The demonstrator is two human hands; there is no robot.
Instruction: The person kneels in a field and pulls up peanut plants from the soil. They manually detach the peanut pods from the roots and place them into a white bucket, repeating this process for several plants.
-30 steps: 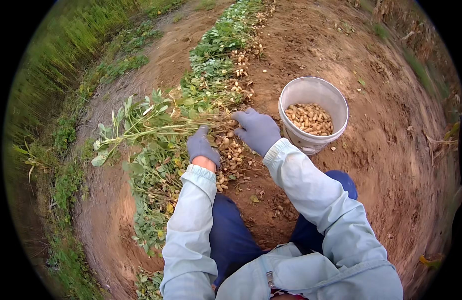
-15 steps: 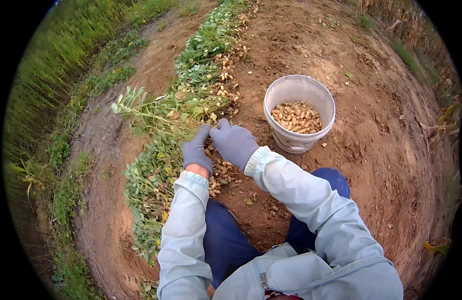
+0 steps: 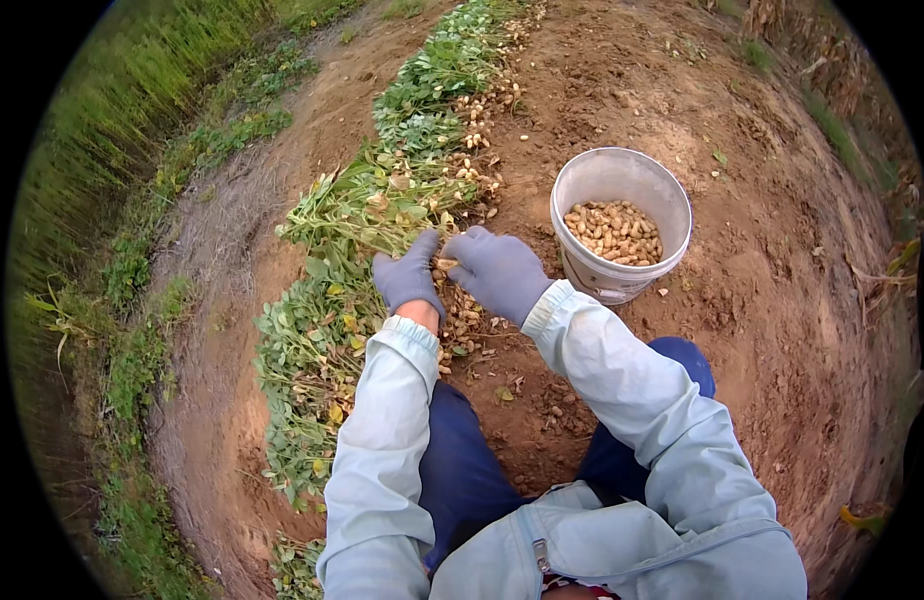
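Note:
A pulled peanut plant point(image 3: 372, 215) lies across the row, its leaves to the left and its root end toward me. My left hand point(image 3: 410, 275), in a grey glove, is closed around its stems near the roots. Just right of it my right hand point(image 3: 502, 275), gloved alike, pinches at a peanut pod point(image 3: 445, 264) that shows between the two hands. Whether the pod is still attached to the plant is hidden by the fingers. More loose pods point(image 3: 462, 315) lie on the soil below my hands.
A white bucket point(image 3: 600, 280) partly filled with peanuts point(image 3: 614, 232) stands on the soil right of my hands. The row of peanut plants point(image 3: 447, 75) runs away ahead and back along my left leg. Tall green weeds point(image 3: 172, 90) border the left side.
The view has shifted slightly, so the bucket appears farther right. The plant's leafy end has come down and in toward the row. Both hands stay close together, and a pod now shows between them.

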